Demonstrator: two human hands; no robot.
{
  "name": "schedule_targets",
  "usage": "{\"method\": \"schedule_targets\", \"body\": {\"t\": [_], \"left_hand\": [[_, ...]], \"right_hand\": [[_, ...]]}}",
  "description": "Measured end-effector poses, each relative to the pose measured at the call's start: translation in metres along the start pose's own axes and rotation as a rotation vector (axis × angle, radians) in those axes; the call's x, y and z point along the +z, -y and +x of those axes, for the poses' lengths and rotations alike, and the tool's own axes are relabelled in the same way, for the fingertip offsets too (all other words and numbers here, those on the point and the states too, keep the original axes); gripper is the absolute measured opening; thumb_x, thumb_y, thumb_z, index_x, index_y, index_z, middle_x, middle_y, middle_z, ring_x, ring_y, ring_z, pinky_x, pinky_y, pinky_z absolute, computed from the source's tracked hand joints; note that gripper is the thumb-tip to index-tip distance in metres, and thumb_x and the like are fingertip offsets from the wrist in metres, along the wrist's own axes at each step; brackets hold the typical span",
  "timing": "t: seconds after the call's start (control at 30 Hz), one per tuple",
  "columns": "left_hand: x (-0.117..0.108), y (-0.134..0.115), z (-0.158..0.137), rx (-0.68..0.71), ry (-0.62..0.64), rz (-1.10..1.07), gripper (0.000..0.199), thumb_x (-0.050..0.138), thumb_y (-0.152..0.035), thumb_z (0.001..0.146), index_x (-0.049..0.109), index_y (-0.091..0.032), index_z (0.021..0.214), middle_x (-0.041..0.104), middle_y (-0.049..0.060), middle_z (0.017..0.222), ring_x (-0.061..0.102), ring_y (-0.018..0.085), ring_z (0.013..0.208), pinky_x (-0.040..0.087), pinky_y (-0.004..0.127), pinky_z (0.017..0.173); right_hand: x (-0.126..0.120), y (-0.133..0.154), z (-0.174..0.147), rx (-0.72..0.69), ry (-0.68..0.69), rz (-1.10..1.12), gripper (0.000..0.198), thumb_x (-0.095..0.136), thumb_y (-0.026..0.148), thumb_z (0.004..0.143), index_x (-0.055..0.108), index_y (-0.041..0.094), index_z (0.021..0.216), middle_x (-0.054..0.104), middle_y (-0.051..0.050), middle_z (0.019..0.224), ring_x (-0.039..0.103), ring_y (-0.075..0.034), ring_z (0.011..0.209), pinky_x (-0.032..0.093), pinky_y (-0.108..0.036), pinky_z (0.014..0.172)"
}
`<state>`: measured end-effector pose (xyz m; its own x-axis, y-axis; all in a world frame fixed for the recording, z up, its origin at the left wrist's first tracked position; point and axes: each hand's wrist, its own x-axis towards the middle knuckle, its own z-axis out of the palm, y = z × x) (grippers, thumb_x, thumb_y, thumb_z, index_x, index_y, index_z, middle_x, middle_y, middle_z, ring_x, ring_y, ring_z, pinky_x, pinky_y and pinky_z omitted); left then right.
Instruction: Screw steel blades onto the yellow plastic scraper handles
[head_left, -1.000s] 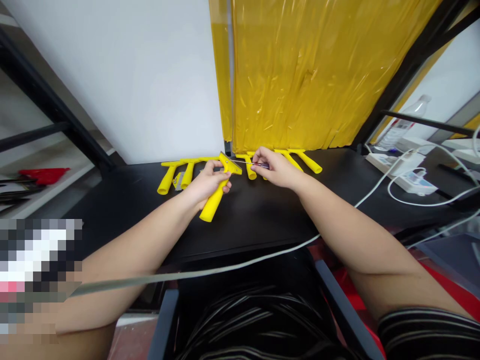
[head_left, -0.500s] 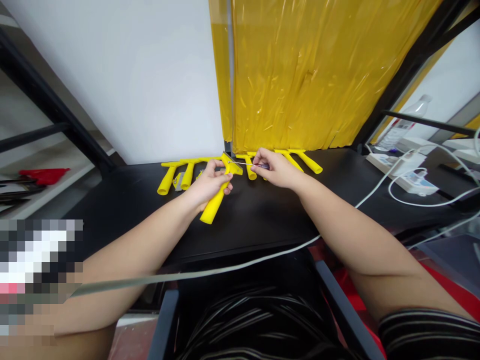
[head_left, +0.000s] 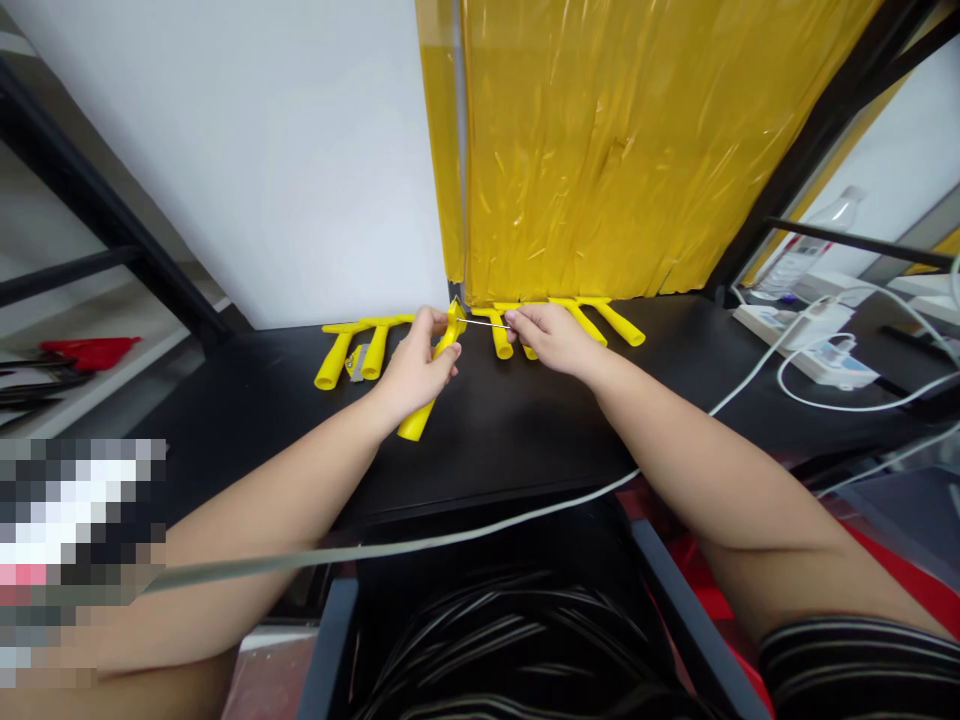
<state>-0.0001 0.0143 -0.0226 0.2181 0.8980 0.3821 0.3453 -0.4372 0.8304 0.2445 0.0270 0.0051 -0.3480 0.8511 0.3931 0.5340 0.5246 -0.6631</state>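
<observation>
The yellow tool's head [head_left: 452,328] has turned edge-on between the hands [head_left: 417,368] [head_left: 553,340].

A black tabletop [head_left: 525,430] carries yellow T-shaped handles [head_left: 621,325] along its back and a white power strip [head_left: 836,366] rightward.

1. Scrapers [head_left: 334,362] lined up along the desk's [head_left: 525,430] back edge, some left of centre, some right.
2. Another scraper [head_left: 418,418] is in the left hand [head_left: 420,368] over the middle, screwdriver [head_left: 484,323] in the right hand [head_left: 551,338], just to its right.
3. Power strip's [head_left: 836,367] near the right end, bottle [head_left: 814,242] behind it.
4. Cable [head_left: 480,536] crosses in front of the front edge.
</observation>
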Motion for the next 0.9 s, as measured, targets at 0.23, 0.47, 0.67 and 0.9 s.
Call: {"method": "schedule_targets", "body": {"t": [0.23,0.47,0.67,0.9], "left_hand": [[-0.007,0.006,0.005,0.061,-0.041,0.106,0.030,0.062,-0.029,0.092,0.046,-0.023,0.117,0.062,0.013,0.138,0.062,0.007,0.056,0.053,0.028,0.056],[-0.007,-0.002,0.001,0.054,-0.023,0.176,0.030,0.063,-0.030,0.092,0.048,-0.023,0.118,0.062,0.011,0.139,0.062,0.008,0.061,0.053,0.028,0.062],[-0.007,-0.007,0.000,0.011,-0.039,0.078,0.033,0.066,-0.027,0.090,0.048,-0.023,0.116,0.061,0.011,0.140,0.059,0.007,0.060,0.050,0.023,0.058],[-0.008,-0.003,0.003,0.022,-0.057,0.055,0.033,0.066,-0.024,0.088,0.048,-0.023,0.117,0.060,0.012,0.141,0.059,0.006,0.057,0.052,0.025,0.058]], "right_hand": [[0.004,-0.007,-0.002,-0.087,0.033,0.104,0.019,0.065,0.030,0.091,0.052,0.024,0.103,0.055,0.003,0.078,0.050,-0.016,0.069,0.041,-0.031,0.070],[0.005,-0.010,0.005,-0.007,-0.033,0.077,0.029,0.046,0.043,0.104,0.055,0.022,0.086,0.056,-0.002,0.075,0.052,-0.018,0.074,0.042,-0.031,0.067],[0.012,-0.006,0.001,-0.097,-0.095,0.090,0.024,0.060,0.045,0.098,0.055,0.023,0.094,0.060,-0.002,0.085,0.052,-0.017,0.073,0.043,-0.031,0.069],[0.012,-0.002,-0.001,-0.170,-0.181,0.062,0.024,0.069,0.044,0.093,0.062,0.021,0.093,0.066,-0.004,0.088,0.057,-0.019,0.078,0.045,-0.032,0.074]]}}
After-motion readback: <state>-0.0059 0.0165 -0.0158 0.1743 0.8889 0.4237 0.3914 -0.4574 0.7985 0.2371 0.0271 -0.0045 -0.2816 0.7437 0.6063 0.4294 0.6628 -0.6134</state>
